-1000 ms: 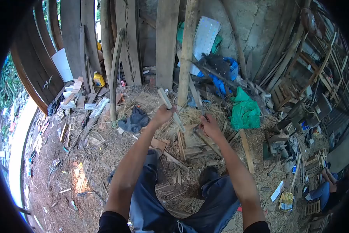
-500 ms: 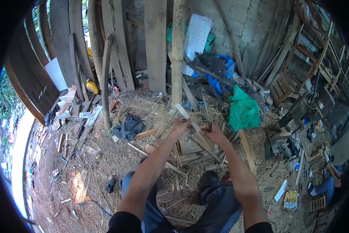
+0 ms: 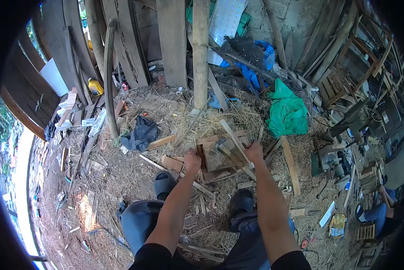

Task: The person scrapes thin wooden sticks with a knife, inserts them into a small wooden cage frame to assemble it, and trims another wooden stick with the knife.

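Between my hands on the littered ground is a shallow wooden box, open at the top. My left hand is closed at the box's left edge, its fingers partly hidden. My right hand is closed at the right side, against a pale wood strip that slants across the box; its fingertips are hidden, and I cannot tell whether it grips strip or box. A wooden bar with a darker, hammer-like end lies slantwise over the box.
A bamboo post rises just behind the box. A green plastic sheet lies to the right, a dark cloth to the left. Loose boards and shavings cover the ground. Another person's leg shows at far right.
Both hands have moved down and apart, from the raised pale strip to the box's sides. The strip now slants across the box. My view has tilted downward.
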The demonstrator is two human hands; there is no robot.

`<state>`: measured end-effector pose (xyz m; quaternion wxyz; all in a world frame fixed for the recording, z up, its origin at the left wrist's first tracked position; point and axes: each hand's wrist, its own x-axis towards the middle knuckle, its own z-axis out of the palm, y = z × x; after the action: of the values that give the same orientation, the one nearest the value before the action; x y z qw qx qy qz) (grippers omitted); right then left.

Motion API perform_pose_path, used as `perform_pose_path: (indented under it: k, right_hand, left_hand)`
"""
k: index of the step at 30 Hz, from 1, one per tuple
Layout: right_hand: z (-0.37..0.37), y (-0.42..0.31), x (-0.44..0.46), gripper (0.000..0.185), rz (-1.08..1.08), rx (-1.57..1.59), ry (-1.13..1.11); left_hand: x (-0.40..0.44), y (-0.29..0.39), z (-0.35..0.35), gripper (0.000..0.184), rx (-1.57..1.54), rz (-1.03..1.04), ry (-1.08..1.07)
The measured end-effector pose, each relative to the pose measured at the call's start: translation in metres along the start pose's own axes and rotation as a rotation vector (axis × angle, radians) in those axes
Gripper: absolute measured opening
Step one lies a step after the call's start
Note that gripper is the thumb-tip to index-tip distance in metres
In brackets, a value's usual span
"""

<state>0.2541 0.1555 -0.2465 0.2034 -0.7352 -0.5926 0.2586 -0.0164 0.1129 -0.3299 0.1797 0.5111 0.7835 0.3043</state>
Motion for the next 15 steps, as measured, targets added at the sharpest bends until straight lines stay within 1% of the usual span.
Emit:
perform_pose_path:
  k: [1, 2, 4, 5, 7, 8, 9, 11, 12, 13, 14, 15]
  right_hand:
    - [-0.006, -0.005, -0.001, 0.038, -0.022, -0.003, -0.07]
    - [-0.01, -0.012, -0.006, 0.038, -0.027, 0.001, -0.065]
    - [-0.015, -0.025, -0.014, 0.036, -0.006, -0.091, -0.045]
    - [-0.016, -0.032, -0.021, 0.036, -0.019, -0.078, -0.035]
    - [-0.022, -0.048, -0.036, 0.036, -0.111, -0.221, 0.318]
    - [-0.029, -0.056, -0.035, 0.036, -0.118, -0.206, 0.338]
    - [-0.039, -0.065, -0.034, 0.036, -0.142, -0.174, 0.337]
    - [-0.058, -0.08, -0.037, 0.036, -0.17, -0.137, 0.355]
    - [-0.077, -0.104, -0.05, 0.036, -0.19, -0.051, 0.294]
    - [-0.093, -0.124, -0.058, 0.036, -0.213, 0.032, 0.234]
    - [-0.1, -0.136, -0.059, 0.034, -0.279, 0.072, 0.204]
    - [-0.106, -0.148, -0.067, 0.034, -0.286, 0.075, 0.219]
  left_hand:
    - [0.001, 0.003, -0.004, 0.023, -0.043, -0.062, -0.017]
    - [-0.001, 0.005, -0.01, 0.023, -0.044, -0.058, -0.011]
    - [-0.003, 0.011, -0.03, 0.019, -0.089, 0.003, -0.006]
    - [0.001, 0.016, -0.043, 0.019, -0.087, 0.014, 0.011]
    - [0.008, 0.037, -0.074, 0.014, -0.521, -0.22, -0.208]
    - [0.026, 0.028, -0.07, 0.014, -0.727, -0.235, -0.32]
    - [0.031, 0.039, -0.088, 0.014, -0.727, -0.211, -0.313]
    - [0.039, 0.063, -0.119, 0.015, -0.833, 0.001, -0.309]
    - [0.039, 0.08, -0.141, 0.015, -0.835, 0.022, -0.308]
    - [0.036, 0.102, -0.168, 0.018, -0.825, 0.087, -0.363]
    - [0.026, 0.121, -0.195, 0.021, -0.813, 0.147, -0.419]
    - [0.011, 0.142, -0.221, 0.021, -0.814, 0.165, -0.415]
